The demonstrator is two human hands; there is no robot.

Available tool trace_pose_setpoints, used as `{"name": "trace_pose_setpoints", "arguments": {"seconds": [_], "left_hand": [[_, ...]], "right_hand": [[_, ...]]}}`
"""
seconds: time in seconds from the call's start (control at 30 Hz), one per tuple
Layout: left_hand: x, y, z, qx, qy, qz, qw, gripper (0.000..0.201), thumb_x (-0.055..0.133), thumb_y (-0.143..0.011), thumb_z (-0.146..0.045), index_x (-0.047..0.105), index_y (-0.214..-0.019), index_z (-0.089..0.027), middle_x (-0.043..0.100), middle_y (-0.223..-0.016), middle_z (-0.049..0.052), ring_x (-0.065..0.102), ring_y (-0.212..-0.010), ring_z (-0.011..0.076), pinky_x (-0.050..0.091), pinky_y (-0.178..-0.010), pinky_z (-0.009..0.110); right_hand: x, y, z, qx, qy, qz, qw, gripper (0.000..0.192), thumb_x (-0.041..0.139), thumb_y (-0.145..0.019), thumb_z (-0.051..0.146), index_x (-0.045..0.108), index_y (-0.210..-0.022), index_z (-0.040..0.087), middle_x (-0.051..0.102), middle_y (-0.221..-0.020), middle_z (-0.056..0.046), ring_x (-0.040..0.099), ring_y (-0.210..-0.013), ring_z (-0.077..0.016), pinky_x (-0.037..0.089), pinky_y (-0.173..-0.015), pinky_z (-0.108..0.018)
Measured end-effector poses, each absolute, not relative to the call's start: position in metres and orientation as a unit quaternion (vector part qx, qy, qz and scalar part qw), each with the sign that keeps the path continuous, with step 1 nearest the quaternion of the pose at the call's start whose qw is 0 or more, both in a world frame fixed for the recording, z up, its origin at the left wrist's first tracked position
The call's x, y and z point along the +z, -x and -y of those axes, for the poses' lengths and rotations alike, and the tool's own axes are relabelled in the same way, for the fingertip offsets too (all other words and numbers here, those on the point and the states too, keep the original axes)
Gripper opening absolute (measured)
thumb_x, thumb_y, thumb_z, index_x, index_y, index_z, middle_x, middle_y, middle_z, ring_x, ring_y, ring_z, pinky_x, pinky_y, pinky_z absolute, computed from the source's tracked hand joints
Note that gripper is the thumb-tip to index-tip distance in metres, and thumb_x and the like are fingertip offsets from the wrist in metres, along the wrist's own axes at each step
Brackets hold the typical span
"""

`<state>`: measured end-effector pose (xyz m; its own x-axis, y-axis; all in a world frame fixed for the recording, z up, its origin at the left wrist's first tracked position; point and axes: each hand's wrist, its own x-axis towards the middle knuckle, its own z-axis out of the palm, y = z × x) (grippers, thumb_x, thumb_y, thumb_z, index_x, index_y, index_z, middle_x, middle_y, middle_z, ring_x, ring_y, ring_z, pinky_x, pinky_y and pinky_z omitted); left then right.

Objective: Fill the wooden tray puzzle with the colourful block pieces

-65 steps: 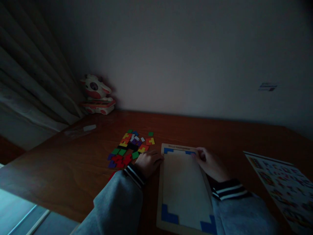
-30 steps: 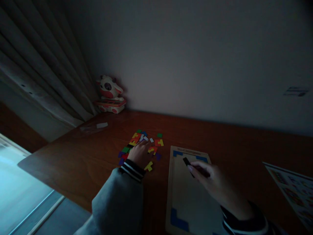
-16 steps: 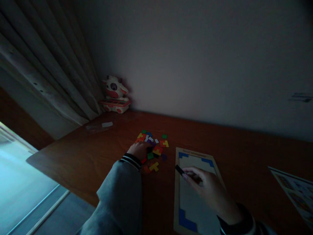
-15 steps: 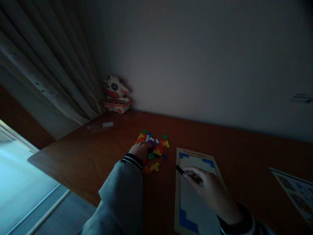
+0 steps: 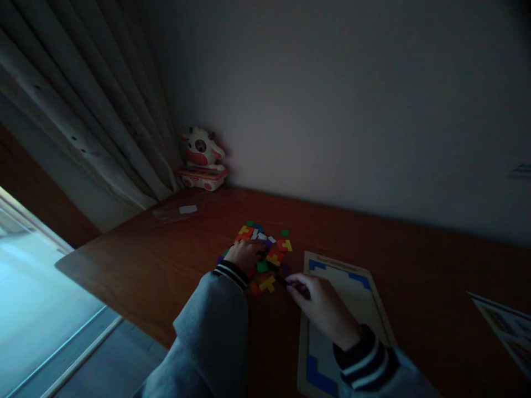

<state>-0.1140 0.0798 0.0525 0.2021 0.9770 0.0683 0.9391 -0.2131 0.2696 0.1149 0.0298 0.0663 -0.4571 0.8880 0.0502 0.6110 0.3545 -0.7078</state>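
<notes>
While pinched between thumb and fingertips of the right hand (image 5: 317, 301), a small flat black puzzle piece (image 5: 282, 280) pokes out to the left, low over the dark reddish-brown wooden table (image 5: 136, 265), just left of the board's edge and beside a loose yellow piece (image 5: 267, 284). Fingers closed on it. Left hand (image 5: 244, 255) lies palm down on the scattered heap of small flat multicoloured wooden puzzle pieces (image 5: 265, 249); fingers curled in among them, cannot tell if anything is gripped. Both wrists in grey sleeves with dark-and-white striped cuffs.

Just right of the heap sits the pale wooden rectangular puzzle board with raised frame (image 5: 365, 293), mostly bare inside, blue pieces set in its far corners (image 5: 317, 265) and at the near left corner (image 5: 317, 371). Right forearm crosses over the board.

Farther out: a white-and-red cow-shaped toy (image 5: 202, 160) at the back against the wall, next to a pale pleated curtain (image 5: 83, 127). A small white flat tag on clear plastic (image 5: 187, 209) lies near it. A printed colour pattern sheet (image 5: 506, 331) lies at the far right table edge. Scene is dim.
</notes>
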Motion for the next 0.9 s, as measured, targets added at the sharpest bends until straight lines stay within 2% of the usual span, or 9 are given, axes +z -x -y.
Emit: {"name": "trace_pose_setpoints", "arguments": {"seconds": [0.27,0.5,0.77,0.9], "left_hand": [[0.066,0.109,-0.075,0.099,-0.769,-0.625,0.091,0.020,0.055,-0.086,-0.017,0.071,-0.097,-0.023,0.068,-0.107,0.007,0.064,-0.099,0.0229,0.051,-0.088,0.034],[0.056,0.114,-0.080,0.146,-0.771,-0.613,0.090,0.028,0.064,-0.079,-0.021,0.068,-0.107,-0.024,0.068,-0.107,0.006,0.064,-0.100,0.0231,0.050,-0.090,0.034],[0.053,0.114,-0.080,0.219,-0.699,-0.659,0.170,0.029,0.070,-0.072,-0.024,0.069,-0.101,-0.020,0.073,-0.090,0.003,0.069,-0.083,0.0200,0.053,-0.072,0.027],[0.057,0.113,-0.077,0.208,-0.696,-0.663,0.180,0.027,0.066,-0.074,-0.020,0.069,-0.101,-0.021,0.073,-0.089,0.002,0.069,-0.082,0.0188,0.053,-0.072,0.025]], "right_hand": [[0.059,-0.097,-0.054,0.235,0.499,0.815,0.175,0.020,0.053,-0.088,0.018,0.069,-0.099,0.019,0.072,-0.098,-0.006,0.067,-0.088,-0.0184,0.048,-0.078,-0.027],[0.055,-0.085,-0.068,0.216,0.510,0.820,0.144,0.014,0.065,-0.082,0.023,0.069,-0.095,0.020,0.070,-0.090,-0.006,0.065,-0.084,-0.0196,0.045,-0.070,-0.027],[0.054,-0.082,-0.075,0.214,0.537,0.804,0.138,0.018,0.067,-0.082,0.030,0.069,-0.095,0.018,0.069,-0.095,-0.008,0.065,-0.084,-0.0206,0.043,-0.068,-0.028],[0.053,-0.080,-0.077,0.217,0.550,0.794,0.143,0.015,0.068,-0.080,0.029,0.069,-0.090,0.018,0.068,-0.099,-0.009,0.064,-0.088,-0.0215,0.043,-0.071,-0.029]]}}
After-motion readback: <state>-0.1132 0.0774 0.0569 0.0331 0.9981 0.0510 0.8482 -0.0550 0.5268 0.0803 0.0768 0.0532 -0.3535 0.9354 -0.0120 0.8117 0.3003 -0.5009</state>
